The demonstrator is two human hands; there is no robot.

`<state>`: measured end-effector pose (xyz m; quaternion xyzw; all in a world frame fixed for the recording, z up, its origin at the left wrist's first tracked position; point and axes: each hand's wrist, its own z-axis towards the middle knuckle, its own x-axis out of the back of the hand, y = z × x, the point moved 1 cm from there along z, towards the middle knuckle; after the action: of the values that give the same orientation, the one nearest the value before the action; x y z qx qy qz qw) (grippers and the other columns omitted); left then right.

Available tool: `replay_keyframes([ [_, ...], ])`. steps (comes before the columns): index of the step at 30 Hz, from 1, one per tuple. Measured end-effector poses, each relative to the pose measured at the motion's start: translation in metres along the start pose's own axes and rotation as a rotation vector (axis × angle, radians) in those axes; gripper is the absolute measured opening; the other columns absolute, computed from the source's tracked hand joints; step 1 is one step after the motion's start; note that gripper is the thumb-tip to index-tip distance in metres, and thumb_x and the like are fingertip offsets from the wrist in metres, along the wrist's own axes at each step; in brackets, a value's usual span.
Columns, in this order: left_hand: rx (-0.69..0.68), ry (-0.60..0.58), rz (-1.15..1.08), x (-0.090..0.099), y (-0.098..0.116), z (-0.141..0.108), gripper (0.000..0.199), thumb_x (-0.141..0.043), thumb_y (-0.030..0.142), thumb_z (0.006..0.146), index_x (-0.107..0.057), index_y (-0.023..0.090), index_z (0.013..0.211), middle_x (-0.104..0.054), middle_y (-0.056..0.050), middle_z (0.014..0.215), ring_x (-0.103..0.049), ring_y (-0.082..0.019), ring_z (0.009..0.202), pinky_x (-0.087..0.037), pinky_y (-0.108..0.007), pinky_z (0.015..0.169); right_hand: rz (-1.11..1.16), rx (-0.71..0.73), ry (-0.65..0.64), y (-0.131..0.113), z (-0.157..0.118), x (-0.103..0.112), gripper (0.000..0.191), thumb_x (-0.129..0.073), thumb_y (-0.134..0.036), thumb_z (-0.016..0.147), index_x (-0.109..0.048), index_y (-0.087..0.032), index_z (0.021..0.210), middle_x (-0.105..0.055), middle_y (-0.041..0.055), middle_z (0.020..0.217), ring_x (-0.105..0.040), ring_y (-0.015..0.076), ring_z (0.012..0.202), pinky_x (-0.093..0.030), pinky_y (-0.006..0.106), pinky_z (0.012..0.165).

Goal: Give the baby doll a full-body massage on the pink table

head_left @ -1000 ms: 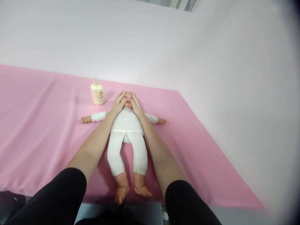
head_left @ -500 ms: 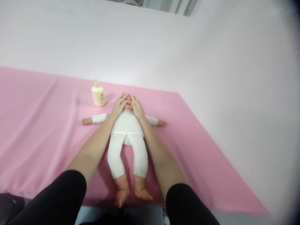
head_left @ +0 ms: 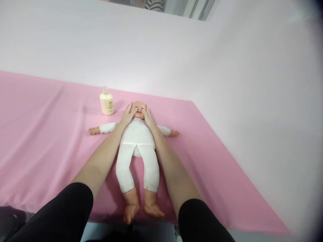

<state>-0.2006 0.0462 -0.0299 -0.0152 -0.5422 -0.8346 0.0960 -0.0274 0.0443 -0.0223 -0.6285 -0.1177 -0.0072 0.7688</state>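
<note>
The baby doll [head_left: 137, 132] lies on its back on the pink-covered bench [head_left: 207, 174], head toward the far edge and feet by the near edge. The left hand [head_left: 127, 117] and right hand [head_left: 148, 119] are laid open on the sides of its head, thumbs spread from the fingers and resting on its face. So the face rub looks under way; how much is left, I cannot tell. A pump bottle [head_left: 107, 104] stands near the far edge, apart from the doll and out of the way.
</note>
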Motion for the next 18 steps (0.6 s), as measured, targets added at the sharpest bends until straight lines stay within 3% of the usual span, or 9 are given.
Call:
replay_keyframes([
  [4,-0.118,-0.013,0.035,0.001,0.003,-0.001,0.068,-0.064,0.062,0.097,-0.059,0.023,0.152,-0.048,-0.012,0.166,-0.035,-0.030,0.161,-0.018,-0.050,0.136,-0.032,0.176,-0.039,-0.009,-0.005,0.000,0.110,-0.038,-0.093,0.085,-0.030,-0.023,0.170,-0.025,-0.0011,0.178,-0.016,0.0178,0.169,-0.010,0.037,0.140],
  [11,-0.277,-0.051,0.111,0.002,0.015,-0.002,0.058,-0.056,0.060,0.100,-0.070,0.022,0.141,-0.050,-0.012,0.165,-0.040,-0.031,0.158,-0.022,-0.051,0.135,-0.114,0.289,-0.050,-0.019,-0.011,0.001,0.101,-0.033,-0.093,0.087,-0.049,-0.026,0.161,-0.032,-0.0022,0.176,-0.013,0.0186,0.169,-0.006,0.036,0.140],
  [15,-0.193,-0.016,0.063,0.000,0.007,0.001,0.067,-0.063,0.059,0.096,-0.062,0.019,0.149,-0.047,-0.014,0.167,-0.037,-0.030,0.160,-0.022,-0.049,0.136,-0.073,0.181,-0.034,-0.013,-0.005,0.001,0.109,-0.041,-0.092,0.085,-0.032,-0.023,0.169,-0.020,-0.0011,0.180,-0.014,0.0188,0.169,-0.008,0.038,0.140],
  [18,-0.043,0.034,-0.019,-0.002,-0.004,0.004,0.078,-0.071,0.058,0.091,-0.053,0.019,0.156,-0.044,-0.014,0.168,-0.038,-0.031,0.159,-0.024,-0.049,0.135,-0.035,0.082,-0.019,-0.003,0.003,0.000,0.115,-0.043,-0.091,0.086,-0.017,-0.019,0.173,-0.024,0.0039,0.179,-0.021,0.0216,0.168,-0.012,0.042,0.140],
])
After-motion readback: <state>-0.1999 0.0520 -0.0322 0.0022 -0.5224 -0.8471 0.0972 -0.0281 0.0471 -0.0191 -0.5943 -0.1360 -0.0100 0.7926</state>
